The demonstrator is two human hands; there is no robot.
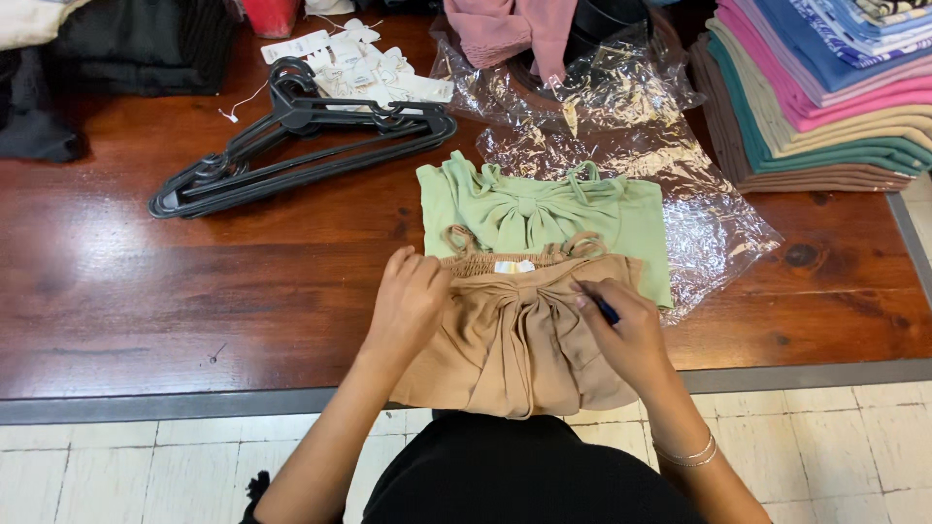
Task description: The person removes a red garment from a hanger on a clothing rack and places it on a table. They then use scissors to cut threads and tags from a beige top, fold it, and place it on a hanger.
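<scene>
1. Dark red-brown wooden table [116, 291] with a grey metal edge fills most of the view; pale floor tiles [854, 446] show below it, and you stand at the near edge in a black garment.
2. Your left hand [408, 301] rests on the upper left part of a tan folded top [515, 340], fingers curled down onto the fabric near its gathered elastic band; you grip a fold there, though how firmly cannot be told.
3. Your right hand [626, 335] lies on the right side of the same tan top, fingers closed narrow around a dark blue pen-like object [608, 311] whose tip pokes out between them; thin bracelets sit on that wrist.
4. Tan top sits at the near table edge, its hem hanging slightly over; a bow-like knot of fabric marks its middle, and a small pale label shows at its neckline.
5. Green top [544, 213] of the same cut lies just behind, partly overlapped by the tan one.
6. Clear plastic wrap [680, 194] spreads under and to the right of the green top.
7. Black hangers [301, 146] lie in a bunch at upper left, with white paper tags [359, 68] just beyond them.
8. Stack of folded cloth [825, 97] in blue, pink, beige, teal and brown stands at the far right; a dusty pink garment [515, 29] lies at top centre
</scene>
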